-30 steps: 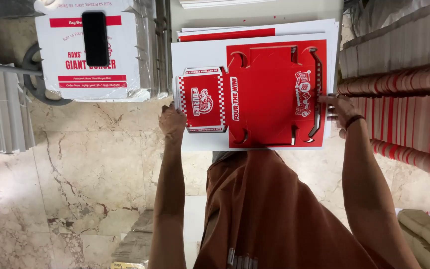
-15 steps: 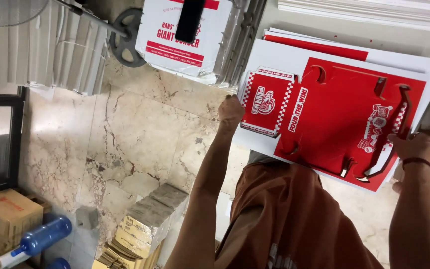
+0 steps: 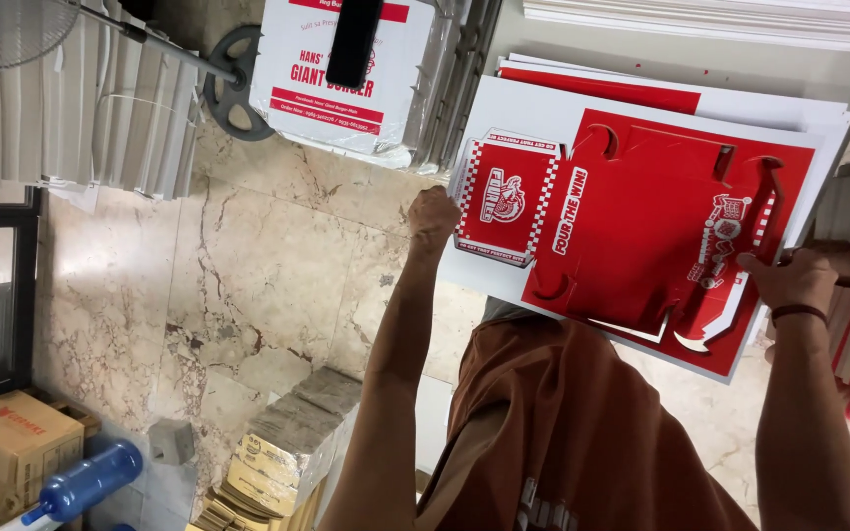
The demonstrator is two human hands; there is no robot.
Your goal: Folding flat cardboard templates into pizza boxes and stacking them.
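- Hands first: my left hand (image 3: 433, 214) is clenched on the left edge of the flat red die-cut cardboard box blank (image 3: 641, 231), at the checkered panel; my right hand (image 3: 791, 280) pinches the blank's right edge, near the curved handle cut-outs.
- Blank's place: it lies tilted on top of a stack of white and red card sheets (image 3: 828, 128) on the worktop, near the front edge, its lower right corner hanging out past the stack toward me.
- Grip advice, as I judge it: I should hold by the edges only, thumbs flat, so the scored flaps do not crease where they should not.
- Both sides ought to rise level; a lopsided pull could bend the thin tabs along the bottom edge.
- Sheet below: I should check that only one blank comes up, since the white sheet underneath sits touching it.
- Surroundings: a white printed carton with a dark phone (image 3: 354, 39) on it stands at the worktop's far left corner, well apart from my hands; marble floor (image 3: 248, 285) shows below.
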